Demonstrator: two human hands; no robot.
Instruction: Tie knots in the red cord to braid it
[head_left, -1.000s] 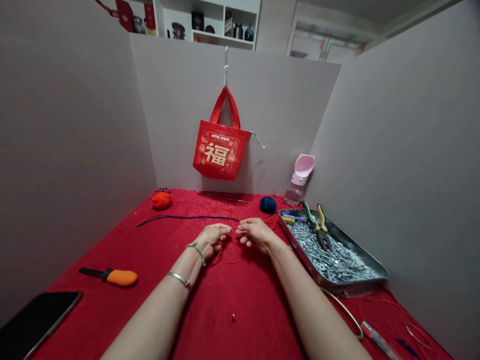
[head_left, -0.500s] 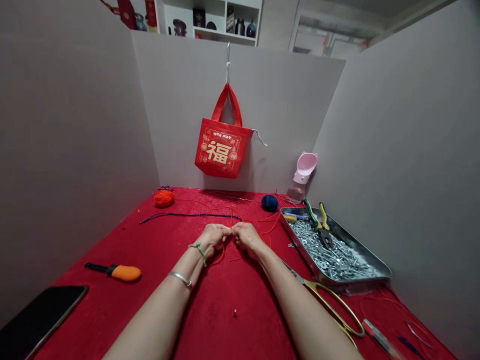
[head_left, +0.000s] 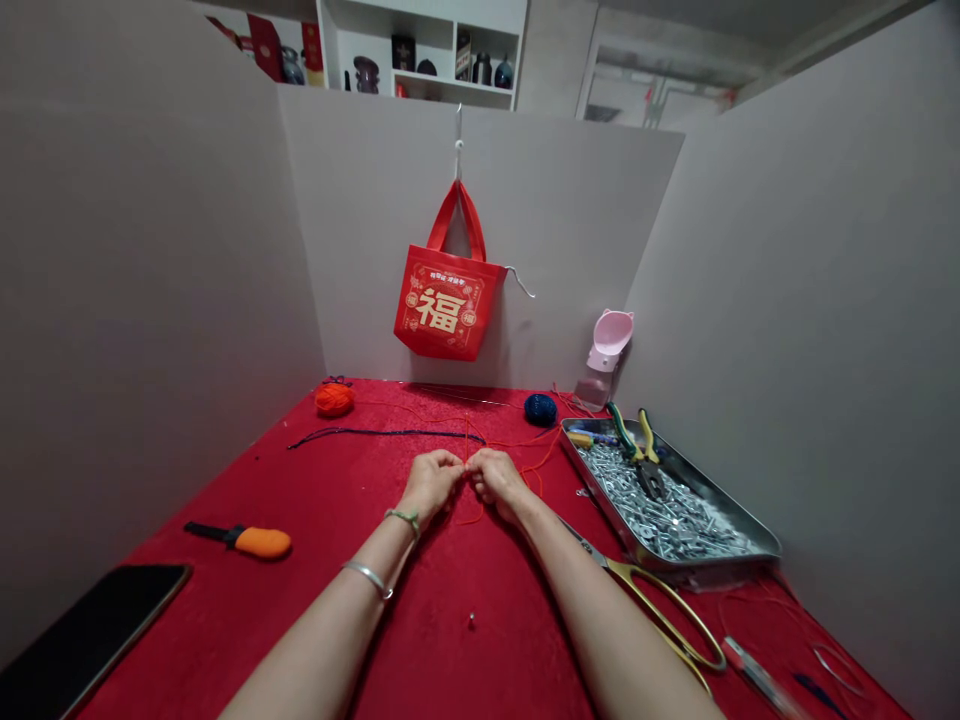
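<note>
Both hands are closed in a fingertip pinch, meeting at the middle of the red tablecloth [head_left: 300, 600]: left hand [head_left: 433, 482] and right hand [head_left: 495, 478], fingertips touching, each clamped on the orange cord [head_left: 471, 521]. The cord sits right at the pinch point, with slack looping out under my knuckles and one strand running back toward the far edge of the table. Progress, as I read it: early to mid. The cord is laid out and gripped, but I can't see a finished knot or braid, and whatever is forming is hidden inside my fingers. The dark blue cord [head_left: 375, 433] lies straight behind my hands, untouched. The orange yarn ball [head_left: 334, 399] and blue yarn ball [head_left: 540, 408] sit at the back, well apart from my hands. The gold-handled scissors [head_left: 660, 610] lie just beside my right forearm, not in use. The pliers [head_left: 634, 440] rest on the screws in the steel tray [head_left: 754, 545] on the right. The orange-handled tool [head_left: 244, 540] and phone [head_left: 97, 640] lie to the left, both idle. One small metal bead [head_left: 471, 621] sits loose between my forearms. So the cord is unfinished and uncut, by my judgement.
</note>
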